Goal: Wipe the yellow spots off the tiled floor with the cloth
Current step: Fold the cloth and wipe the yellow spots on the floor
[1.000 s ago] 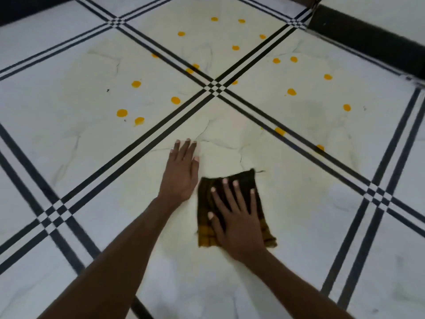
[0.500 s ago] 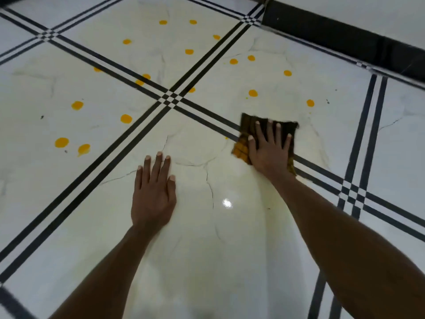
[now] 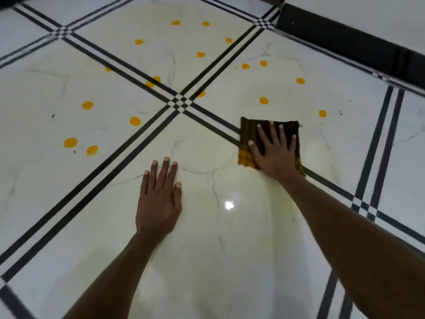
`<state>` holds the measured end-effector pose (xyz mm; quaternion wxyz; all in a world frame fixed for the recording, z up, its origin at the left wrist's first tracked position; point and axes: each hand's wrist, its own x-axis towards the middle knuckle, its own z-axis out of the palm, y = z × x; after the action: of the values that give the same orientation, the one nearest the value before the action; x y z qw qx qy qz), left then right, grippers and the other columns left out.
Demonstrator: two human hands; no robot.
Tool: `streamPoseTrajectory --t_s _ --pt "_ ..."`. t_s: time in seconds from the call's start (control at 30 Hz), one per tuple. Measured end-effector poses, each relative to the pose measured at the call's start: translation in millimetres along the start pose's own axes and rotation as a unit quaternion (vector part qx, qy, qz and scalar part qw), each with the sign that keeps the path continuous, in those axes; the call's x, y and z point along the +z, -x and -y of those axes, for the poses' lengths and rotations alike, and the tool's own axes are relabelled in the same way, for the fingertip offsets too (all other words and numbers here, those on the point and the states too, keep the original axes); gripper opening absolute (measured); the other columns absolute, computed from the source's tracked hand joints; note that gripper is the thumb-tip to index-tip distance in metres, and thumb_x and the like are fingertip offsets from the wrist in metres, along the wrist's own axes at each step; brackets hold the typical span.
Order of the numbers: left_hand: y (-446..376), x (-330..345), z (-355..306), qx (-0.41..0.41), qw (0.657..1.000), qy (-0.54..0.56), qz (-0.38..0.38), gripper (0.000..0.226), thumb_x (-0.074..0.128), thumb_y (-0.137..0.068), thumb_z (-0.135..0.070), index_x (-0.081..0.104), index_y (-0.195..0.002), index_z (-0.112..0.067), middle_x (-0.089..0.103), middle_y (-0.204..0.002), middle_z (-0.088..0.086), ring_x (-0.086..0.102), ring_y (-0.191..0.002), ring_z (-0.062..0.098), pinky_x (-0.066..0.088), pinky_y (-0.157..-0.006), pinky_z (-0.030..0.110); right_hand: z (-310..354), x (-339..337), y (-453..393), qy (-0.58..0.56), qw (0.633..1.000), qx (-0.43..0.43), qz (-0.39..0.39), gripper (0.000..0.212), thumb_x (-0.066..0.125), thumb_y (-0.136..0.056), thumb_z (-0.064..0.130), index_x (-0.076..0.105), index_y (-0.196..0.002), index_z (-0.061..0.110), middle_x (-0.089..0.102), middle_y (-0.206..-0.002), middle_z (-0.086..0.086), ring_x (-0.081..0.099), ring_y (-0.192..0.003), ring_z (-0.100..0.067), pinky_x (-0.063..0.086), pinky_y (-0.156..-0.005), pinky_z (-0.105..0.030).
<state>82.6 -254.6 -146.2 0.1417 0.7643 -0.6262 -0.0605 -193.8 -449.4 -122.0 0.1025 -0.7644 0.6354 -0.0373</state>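
A folded dark brown and yellow cloth (image 3: 247, 134) lies flat on the white tiled floor (image 3: 207, 261), across a black double line. My right hand (image 3: 273, 150) presses on it with fingers spread. My left hand (image 3: 158, 199) rests flat on the bare tile to the left, palm down, holding nothing. Several yellow spots remain beyond the cloth: one spot (image 3: 263, 100) just above it, another spot (image 3: 322, 113) to its upper right, and a large spot (image 3: 70, 142) far left. The tile under my arms shows a pale yellowish smear.
Black double lines (image 3: 128, 143) cross the floor and meet at a checkered junction (image 3: 181, 102). A black skirting band (image 3: 345, 44) runs along the wall at the upper right. A light glare (image 3: 229, 205) sits between my arms.
My right hand slid the cloth from close in front of me out to the upper right, across the black line. My left hand stayed flat on the tile.
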Motion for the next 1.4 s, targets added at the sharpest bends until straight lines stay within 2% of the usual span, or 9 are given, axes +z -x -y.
streamPoseTrajectory --t_s 0.17,0.27,0.5,0.73,0.87,1.0,1.13,1.27,1.4 --pt "-5.1 1.2 3.1 0.002 1.0 -0.004 0.003 0.058 0.023 -0.108 -0.037 0.02 -0.164 -0.023 0.011 -0.174 -0.002 0.0 -0.162 0.018 0.011 -0.131 0.046 120.1 29.9 3.5 0.024 0.981 -0.192 0.009 0.068 0.019 -0.104 0.063 0.017 -0.166 0.035 0.008 -0.177 -0.004 0.004 -0.163 -0.031 0.002 -0.128 -0.065" --pt "-0.7 -0.6 4.8 0.009 1.0 -0.013 0.012 0.059 0.024 -0.107 -0.034 0.021 -0.164 -0.02 0.011 -0.174 0.0 0.001 -0.162 0.02 0.014 -0.13 0.048 109.0 35.6 81.6 0.022 0.951 -0.309 0.024 0.064 0.024 -0.107 0.061 0.014 -0.166 0.038 0.007 -0.177 0.002 0.002 -0.164 -0.025 0.003 -0.13 -0.06" --pt "-0.9 -6.9 -1.0 -0.008 1.0 0.006 0.011 0.059 0.026 -0.107 -0.035 0.019 -0.164 -0.022 0.012 -0.174 -0.001 0.002 -0.162 0.02 0.011 -0.131 0.046 -14.0 7.8 151.2 0.014 1.0 -0.003 0.008 0.079 0.03 -0.098 0.074 0.009 -0.166 0.039 0.0 -0.177 -0.001 -0.005 -0.163 -0.028 0.003 -0.127 -0.066" --pt "-4.1 -7.7 -4.7 -0.008 1.0 0.008 0.019 0.06 0.027 -0.106 -0.036 0.018 -0.165 -0.022 0.011 -0.174 0.001 0.001 -0.162 0.02 0.014 -0.13 0.049 76.1 28.0 70.0 0.005 0.979 -0.206 0.008 0.071 0.032 -0.101 0.071 0.021 -0.165 0.04 0.009 -0.177 0.001 0.002 -0.164 -0.027 0.006 -0.125 -0.067" --pt "-3.9 -8.5 -7.2 -0.009 1.0 0.019 0.012 0.06 0.029 -0.107 -0.035 0.019 -0.164 -0.022 0.012 -0.174 0.0 0.003 -0.162 0.02 0.015 -0.13 0.048 41.4 23.8 7.1 0.035 0.992 -0.124 0.004 0.075 0.031 -0.099 0.075 0.016 -0.165 0.042 0.007 -0.177 0.005 0.005 -0.164 -0.024 0.01 -0.127 -0.064" --pt "-3.8 -13.7 -5.1 -0.007 1.0 0.023 0.019 0.06 0.033 -0.107 -0.032 0.019 -0.164 -0.021 0.011 -0.174 0.0 0.002 -0.162 0.022 0.017 -0.129 0.049 19.8 12.1 74.4 0.032 0.999 -0.023 0.019 0.079 0.015 -0.1 0.074 0.001 -0.167 0.034 -0.004 -0.177 -0.007 -0.004 -0.163 -0.033 0.007 -0.127 -0.068" --pt "-2.7 -15.1 -6.3 -0.01 0.999 0.019 0.03 0.06 0.033 -0.107 -0.032 0.019 -0.164 -0.021 0.009 -0.174 0.0 0.002 -0.162 0.023 0.019 -0.128 0.051 82.6 22.5 134.5 0.022 0.985 -0.144 0.095 0.076 0.02 -0.103 0.07 -0.005 -0.166 0.036 -0.014 -0.176 -0.005 -0.015 -0.162 -0.033 -0.003 -0.126 -0.067" --pt "-2.8 -7.6 -0.2 0.001 1.0 0.013 0.018 0.06 0.033 -0.106 -0.032 0.022 -0.164 -0.02 0.011 -0.174 0.0 0.003 -0.162 0.022 0.02 -0.128 0.051 119.8 33.6 46.4 0.003 0.96 -0.264 0.09 0.072 0.02 -0.102 0.072 0.006 -0.166 0.042 -0.005 -0.176 0.003 -0.009 -0.163 -0.027 0.001 -0.126 -0.067" --pt "-6.3 -3.4 -1.6 -0.006 1.0 0.003 0.021 0.06 0.025 -0.108 -0.039 0.014 -0.165 -0.026 0.005 -0.174 -0.003 -0.003 -0.162 0.019 0.013 -0.131 0.047 91.2 24.5 -34.0 0.021 0.981 -0.178 0.076 0.078 0.022 -0.098 0.079 0.003 -0.165 0.043 -0.008 -0.176 0.004 -0.009 -0.163 -0.025 -0.001 -0.129 -0.062"
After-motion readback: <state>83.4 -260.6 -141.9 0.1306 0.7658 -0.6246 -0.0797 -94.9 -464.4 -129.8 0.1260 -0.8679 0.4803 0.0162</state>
